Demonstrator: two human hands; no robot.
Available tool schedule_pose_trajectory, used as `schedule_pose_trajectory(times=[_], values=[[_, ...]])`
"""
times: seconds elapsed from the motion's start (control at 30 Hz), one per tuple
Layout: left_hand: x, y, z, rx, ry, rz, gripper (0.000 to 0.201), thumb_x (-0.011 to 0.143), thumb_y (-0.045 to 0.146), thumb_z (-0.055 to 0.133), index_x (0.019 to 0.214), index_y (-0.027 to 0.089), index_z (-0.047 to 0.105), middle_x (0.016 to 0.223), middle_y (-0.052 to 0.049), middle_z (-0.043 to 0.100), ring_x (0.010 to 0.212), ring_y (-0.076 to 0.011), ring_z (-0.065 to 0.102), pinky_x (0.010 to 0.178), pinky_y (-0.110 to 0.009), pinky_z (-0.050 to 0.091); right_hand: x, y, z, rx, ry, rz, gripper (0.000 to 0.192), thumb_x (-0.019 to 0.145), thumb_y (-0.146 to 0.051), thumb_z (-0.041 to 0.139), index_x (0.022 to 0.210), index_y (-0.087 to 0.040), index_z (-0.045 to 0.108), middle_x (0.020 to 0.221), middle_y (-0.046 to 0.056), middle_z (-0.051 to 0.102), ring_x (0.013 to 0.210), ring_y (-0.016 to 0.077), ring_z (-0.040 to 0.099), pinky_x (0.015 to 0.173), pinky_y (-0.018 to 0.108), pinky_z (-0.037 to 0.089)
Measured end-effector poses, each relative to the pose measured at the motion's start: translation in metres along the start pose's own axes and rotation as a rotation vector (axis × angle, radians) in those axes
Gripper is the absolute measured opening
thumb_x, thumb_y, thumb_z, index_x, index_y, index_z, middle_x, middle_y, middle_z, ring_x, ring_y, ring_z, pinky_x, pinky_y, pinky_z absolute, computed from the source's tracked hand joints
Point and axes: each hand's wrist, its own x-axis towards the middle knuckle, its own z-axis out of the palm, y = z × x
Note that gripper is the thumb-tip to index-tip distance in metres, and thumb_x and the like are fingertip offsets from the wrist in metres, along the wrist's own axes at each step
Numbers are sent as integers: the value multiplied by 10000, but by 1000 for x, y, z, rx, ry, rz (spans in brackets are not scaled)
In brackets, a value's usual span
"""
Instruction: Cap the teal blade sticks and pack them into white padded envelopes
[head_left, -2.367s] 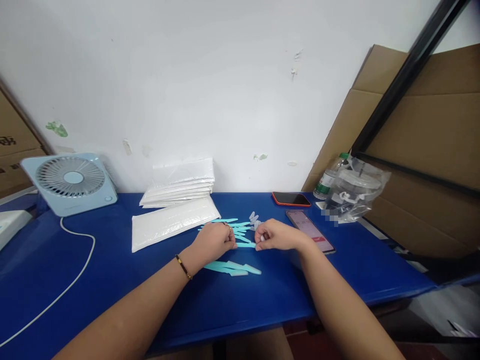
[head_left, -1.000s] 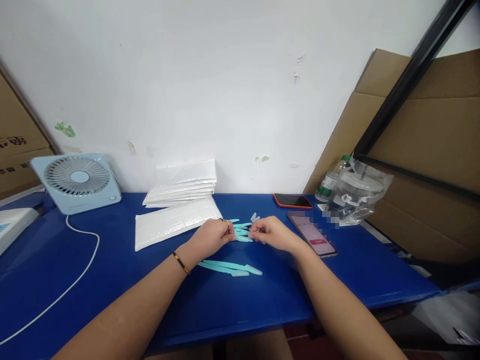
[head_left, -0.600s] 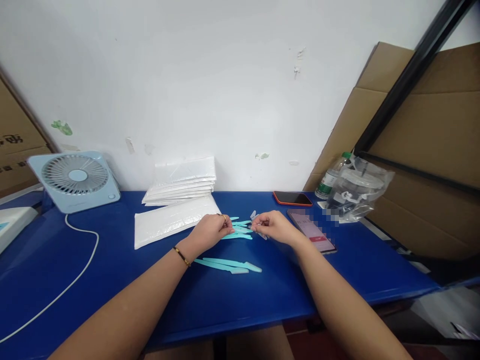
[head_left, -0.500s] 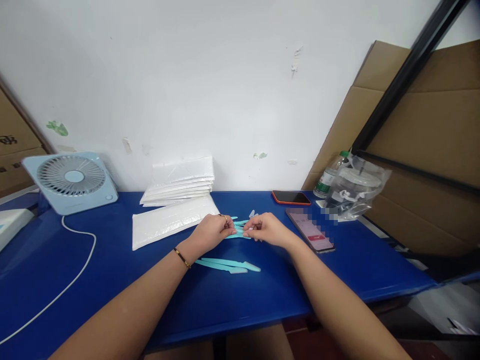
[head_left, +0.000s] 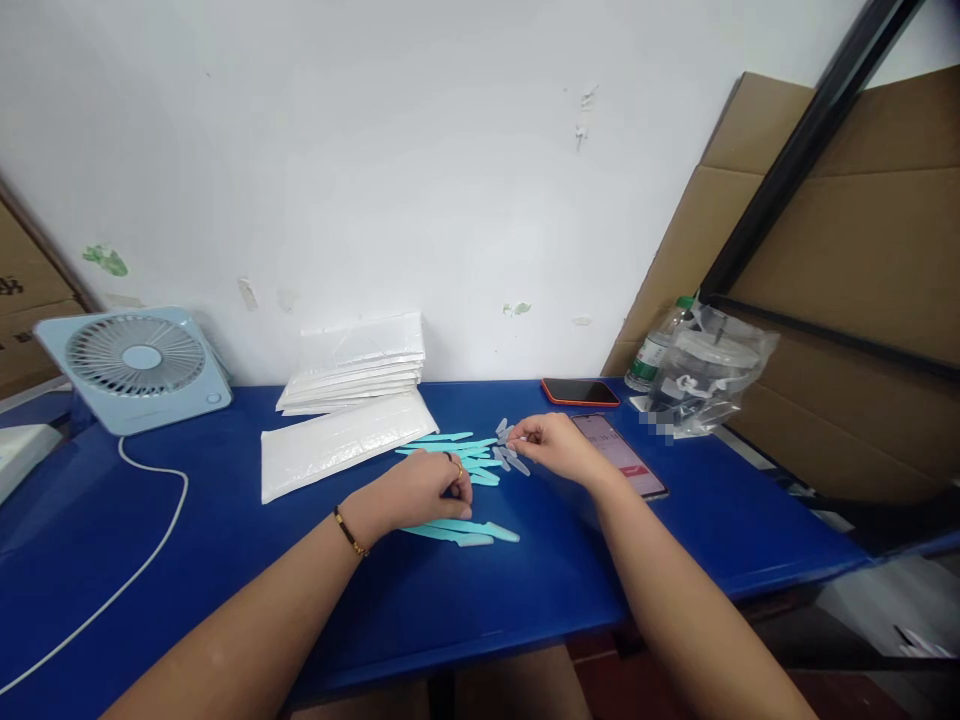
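Note:
Several turquoise eyebrow razors (head_left: 452, 447) lie fanned out on the blue table, partly under my left hand (head_left: 431, 488). The fingers of that hand are curled in, thumb low, just over a nearer group of turquoise razors (head_left: 457, 533) whose tips carry pale caps. Anything between its fingertips is hidden. To the right of the fan is a small loose pile of clear blade caps (head_left: 516, 462). My right hand (head_left: 551, 443) reaches into the pile's right side, thumb and finger pinched on a clear cap.
Behind the razors lies a white padded mailer (head_left: 341, 448), with a stack of mailers (head_left: 360, 365) at the wall. A light-blue fan (head_left: 142, 365) with a white cable stands left. On the right are two phones (head_left: 581, 392), a bottle (head_left: 652, 355) and a bagged cup (head_left: 705, 380).
My hands were together over the razors and have parted. The left came toward me to the nearer group; the right shifted slightly right to the clear caps, uncovering the fan of razors.

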Motion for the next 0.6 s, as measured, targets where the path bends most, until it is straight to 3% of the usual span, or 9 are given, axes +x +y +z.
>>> schedule_pose_trajectory(times=[0.13,0.23,0.3,0.43,0.6], values=[[-5,7,1,-8,-96,-32,123,759,327,611,721,227,671,754,17,649,660,-121,549,637,-232,357,-6,-9,-3,82,-202,-30,254,748,-380,603,764,-148,706,591,2,607,517,94,495,495,199,354],[-2,7,3,39,-38,-83,156,785,284,559,700,206,665,746,-1,664,662,-132,554,655,-250,360,-9,-16,-1,113,-405,-62,295,665,-437,686,771,-163,714,590,-8,604,533,100,509,482,194,359],[0,5,5,79,36,-93,178,800,270,530,714,196,666,762,-21,669,700,-148,565,671,-265,361,-10,-18,2,119,-468,-61,302,640,-440,707,761,-163,710,584,-11,603,526,101,520,478,193,367],[7,-3,6,187,159,-144,187,813,300,530,721,194,654,795,-33,660,763,-179,571,703,-296,353,-6,-12,5,127,-422,-7,263,703,-409,656,739,-152,694,545,-15,582,456,87,511,470,192,379],[7,-10,-2,224,228,-252,208,813,374,541,843,201,653,940,-47,635,847,-199,573,737,-304,354,-1,3,-2,36,-154,85,280,736,-405,611,767,-143,705,546,8,607,466,97,520,465,195,363]])
